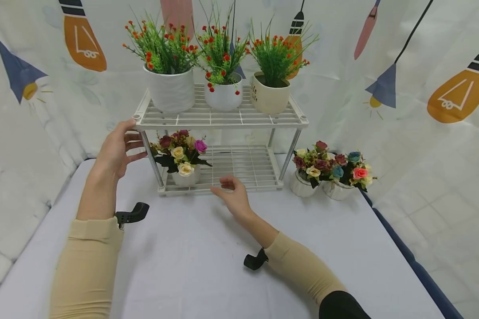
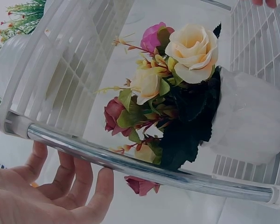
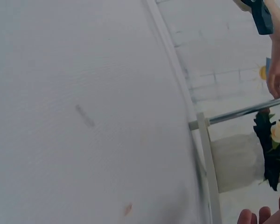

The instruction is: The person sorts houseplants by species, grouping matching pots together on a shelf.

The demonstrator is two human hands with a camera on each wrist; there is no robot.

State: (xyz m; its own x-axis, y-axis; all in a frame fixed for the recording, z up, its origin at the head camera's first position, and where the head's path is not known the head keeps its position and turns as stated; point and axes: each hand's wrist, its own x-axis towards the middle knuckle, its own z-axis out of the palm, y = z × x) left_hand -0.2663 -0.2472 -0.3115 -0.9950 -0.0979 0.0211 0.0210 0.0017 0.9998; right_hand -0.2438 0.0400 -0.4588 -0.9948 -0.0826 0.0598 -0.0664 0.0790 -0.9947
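Observation:
My left hand (image 1: 115, 148) holds the upper left corner of a white two-tier rack (image 1: 219, 126), its fingers at the metal post (image 2: 130, 164). On the lower tier's left side stands a white pot of artificial roses (image 1: 185, 178), with cream, dark red and magenta blooms. My right hand (image 1: 236, 197) is in front of the lower tier, right of that pot, fingers loosely bent with nothing in them. In the right wrist view only a few right-hand fingertips (image 3: 263, 215) show, at the bottom right corner.
Three pots with red-flowered grass stand on the top tier: a large white pot (image 1: 170, 91), a smaller white pot (image 1: 224, 95) and a cream pot (image 1: 270, 95). Right of the rack, two rose pots (image 1: 302, 184) (image 1: 337, 190) sit on the white-covered table (image 1: 191, 266). A printed curtain hangs behind.

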